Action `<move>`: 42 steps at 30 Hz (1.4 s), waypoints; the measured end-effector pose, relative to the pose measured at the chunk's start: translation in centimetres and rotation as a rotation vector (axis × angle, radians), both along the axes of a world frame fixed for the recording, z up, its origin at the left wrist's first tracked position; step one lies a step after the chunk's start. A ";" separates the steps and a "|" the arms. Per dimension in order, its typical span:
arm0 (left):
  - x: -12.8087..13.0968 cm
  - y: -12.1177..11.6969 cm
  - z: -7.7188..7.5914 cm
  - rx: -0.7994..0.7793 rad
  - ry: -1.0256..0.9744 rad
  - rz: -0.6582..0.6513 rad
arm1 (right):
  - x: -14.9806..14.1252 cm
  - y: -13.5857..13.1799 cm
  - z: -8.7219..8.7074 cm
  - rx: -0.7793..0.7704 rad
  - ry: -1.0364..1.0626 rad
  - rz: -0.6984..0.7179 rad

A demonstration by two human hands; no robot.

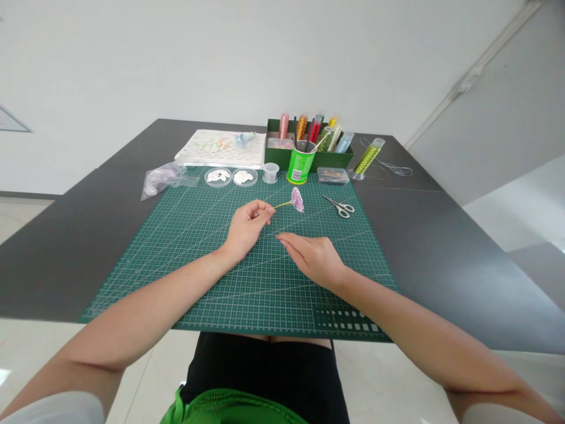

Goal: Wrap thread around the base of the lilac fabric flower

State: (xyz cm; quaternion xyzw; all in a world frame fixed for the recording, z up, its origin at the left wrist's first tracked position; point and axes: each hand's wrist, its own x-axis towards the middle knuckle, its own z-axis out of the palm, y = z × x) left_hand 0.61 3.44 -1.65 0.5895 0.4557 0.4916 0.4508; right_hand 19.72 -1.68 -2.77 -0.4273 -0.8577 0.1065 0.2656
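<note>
A purple artificial flower on a thin green stem points to the right over the green cutting mat. My left hand is closed on the stem, pinching it between thumb and fingers. Close by on the right, my right hand is held low over the mat, its fingers pressed together towards the thumb. Anything between those fingertips is hidden or too small to make out. A pair of scissors lies on the mat to the right of the flower.
Behind the flower stand a green can with tools and a green box of colourful tubes. Two dishes of white pieces, a small spool, a plastic bag, a flat case and a yellow-green tube line the mat's far side.
</note>
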 end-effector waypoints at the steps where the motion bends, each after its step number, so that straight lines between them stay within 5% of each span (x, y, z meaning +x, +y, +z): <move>1: 0.0 0.1 0.0 -0.002 -0.006 0.003 | 0.1 0.0 -0.2 0.035 -0.028 0.001; 9: -0.2 0.2 0.0 0.092 0.092 0.035 | 0.9 0.6 -0.6 0.270 -0.083 0.080; 15: -0.5 0.2 0.0 0.189 0.264 0.070 | 0.8 -0.2 2.2 0.045 0.189 0.171; 21: -0.5 0.0 -0.1 0.304 0.492 0.026 | 1.3 -0.3 4.9 -0.264 0.553 0.095; 30: -0.1 -1.7 0.1 0.568 0.739 -0.214 | 2.4 1.2 5.2 -0.272 0.752 -0.057; 42: 0.6 -3.2 0.6 0.583 0.554 -0.364 | 3.7 3.2 4.6 -0.343 0.811 -0.091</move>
